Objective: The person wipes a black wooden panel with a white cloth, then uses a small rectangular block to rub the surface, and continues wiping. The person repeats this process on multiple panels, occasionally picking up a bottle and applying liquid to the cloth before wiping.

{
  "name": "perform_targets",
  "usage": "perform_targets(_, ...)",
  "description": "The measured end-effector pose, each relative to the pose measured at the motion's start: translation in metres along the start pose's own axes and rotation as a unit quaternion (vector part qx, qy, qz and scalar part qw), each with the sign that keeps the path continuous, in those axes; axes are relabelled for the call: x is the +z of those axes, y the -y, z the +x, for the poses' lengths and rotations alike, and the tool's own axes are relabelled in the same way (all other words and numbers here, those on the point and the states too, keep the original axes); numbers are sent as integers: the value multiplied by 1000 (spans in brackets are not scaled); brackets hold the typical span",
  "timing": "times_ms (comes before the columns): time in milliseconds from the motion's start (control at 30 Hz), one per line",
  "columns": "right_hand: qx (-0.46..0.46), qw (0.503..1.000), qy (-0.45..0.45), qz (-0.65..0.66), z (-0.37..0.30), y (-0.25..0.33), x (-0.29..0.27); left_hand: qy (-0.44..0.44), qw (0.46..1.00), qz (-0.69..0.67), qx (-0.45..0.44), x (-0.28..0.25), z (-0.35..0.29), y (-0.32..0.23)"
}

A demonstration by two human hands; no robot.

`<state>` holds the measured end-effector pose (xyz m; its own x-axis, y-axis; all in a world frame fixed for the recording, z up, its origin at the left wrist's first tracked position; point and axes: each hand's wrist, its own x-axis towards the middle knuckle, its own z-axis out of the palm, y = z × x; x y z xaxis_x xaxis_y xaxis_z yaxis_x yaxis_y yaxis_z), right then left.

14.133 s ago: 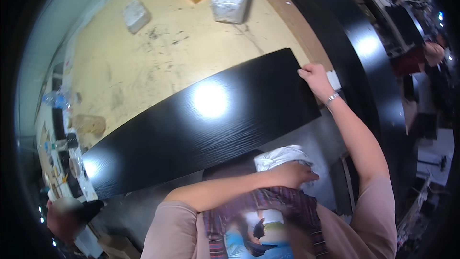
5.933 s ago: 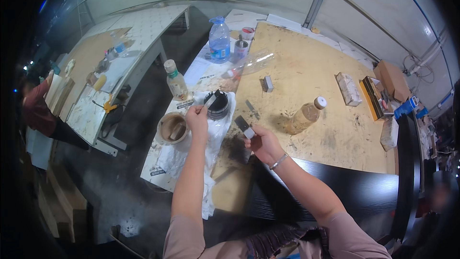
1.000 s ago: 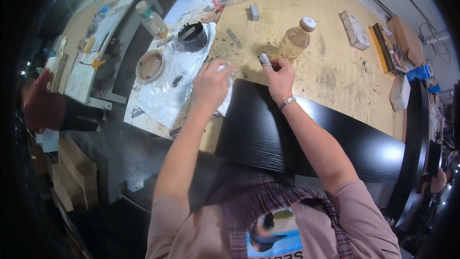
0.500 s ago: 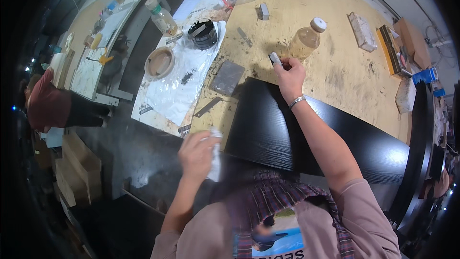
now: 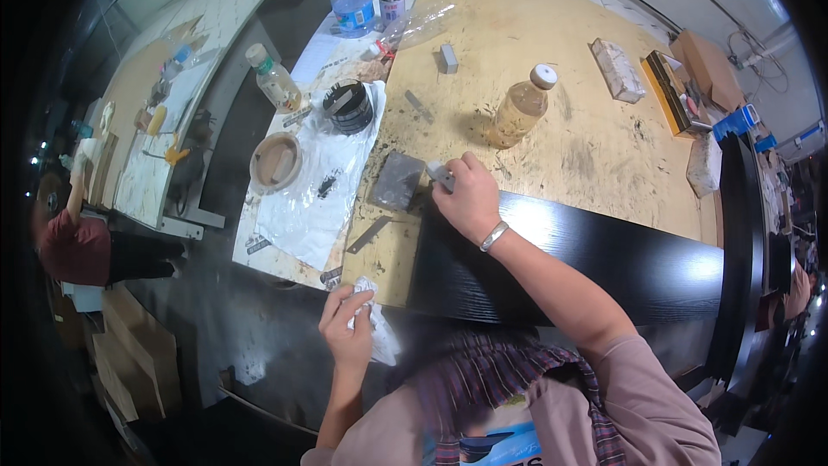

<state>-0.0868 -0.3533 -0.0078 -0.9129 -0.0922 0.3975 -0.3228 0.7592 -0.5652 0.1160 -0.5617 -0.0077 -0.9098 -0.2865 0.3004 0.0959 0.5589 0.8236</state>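
My right hand (image 5: pixel 468 198) pinches a small grey-white block (image 5: pixel 441 174) over the far left corner of a glossy black board (image 5: pixel 569 263). A flat dark grey pad (image 5: pixel 398 181) lies just left of that block. Close to the table's front edge, my left hand (image 5: pixel 348 328) is closed around a crumpled white cloth (image 5: pixel 379 341), which hangs down beside the board. A flat dark metal strip (image 5: pixel 369 234) rests on the table between the two hands. Beyond my right hand stands a bottle of yellowish liquid (image 5: pixel 517 112) with a white cap.
To the left are a black open can (image 5: pixel 348 107), a round tub (image 5: pixel 276 163), a green-capped bottle (image 5: pixel 274 78) and a plastic sheet (image 5: pixel 302 229). A large water bottle (image 5: pixel 351 0) stands at the back. A person (image 5: pixel 78 242) is at another table, far left.
My right hand has come nearer and left, from beside the bottle to the board's corner, still holding the small block. My left hand has dropped slightly with the cloth. The view has shifted.
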Motion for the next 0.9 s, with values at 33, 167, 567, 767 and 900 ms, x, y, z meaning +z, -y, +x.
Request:
perform_targets(33,9,1000,1,-13,0,2,1,1,1000,-10,-5,1,2,-1)
perform_targets(167,62,997,12,-40,-8,0,-5,4,1000,-23,-9,6,5,2)
perform_targets(567,82,996,-13,7,-16,-8,-23,11,999,-24,26,4,21,8)
perform_targets(767,141,989,35,1,-13,7,-14,22,999,3,37,7,31,-5)
perform_targets(900,183,980,-29,-66,-49,-63,-74,5,999,28,35,-4,21,8)
